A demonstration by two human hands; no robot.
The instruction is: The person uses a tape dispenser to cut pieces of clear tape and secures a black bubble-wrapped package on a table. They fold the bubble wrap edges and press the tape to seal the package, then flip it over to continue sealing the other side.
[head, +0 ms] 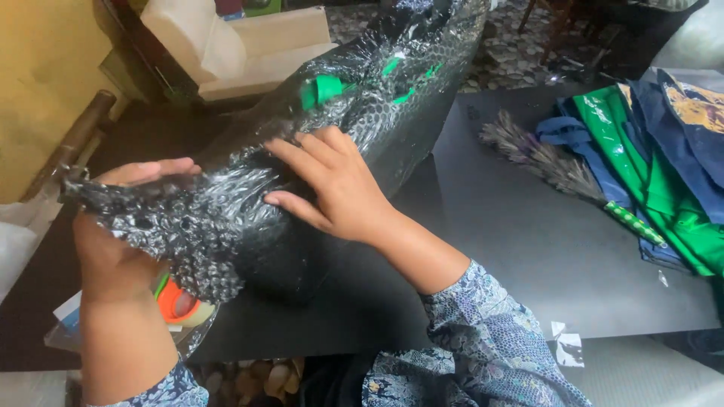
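Observation:
A long bundle wrapped in black bubble wrap [362,105] lies slanted across a dark table [513,249], with green patches showing through the wrap near its middle. My left hand [113,249] grips the crumpled near end of the wrap from below and behind. My right hand [332,188] lies flat on top of the bundle, fingers spread and pressing the wrap down. Both sleeves are blue patterned cloth.
An orange and green tape roll [179,305] sits under the bundle's near end. A small grass broom [558,169] with a green handle lies to the right, beside green and blue folded bags [664,151]. A cream armchair [249,45] stands behind the table.

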